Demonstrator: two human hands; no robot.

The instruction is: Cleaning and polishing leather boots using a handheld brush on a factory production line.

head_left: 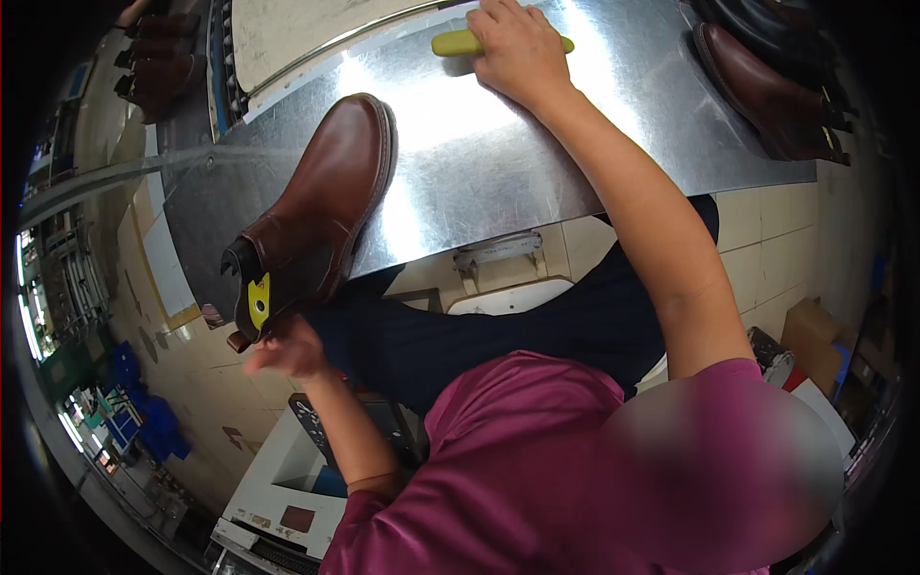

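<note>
A brown leather ankle boot (331, 177) lies on the metal tabletop (479, 182) at the left, its toe toward the far side. Its shaft sticks out over the near edge. Inside the shaft opening shows a yellow plate with a hole (259, 300), probably part of a last. My left hand (292, 350) is right by the top of the shaft, fingers apart and slightly blurred; whether it touches the leather I cannot tell. At the far middle, my right hand (517, 48) grips a yellow-green bar-like object (457, 43) with rounded ends, close to the metal surface.
More brown boots (757, 91) stand at the right end of the tabletop, with a black one behind. Further boots (158, 72) are at the far left. A pale belt-like surface (316, 34) borders the metal at the back. Below the near edge is a white stool (513, 297).
</note>
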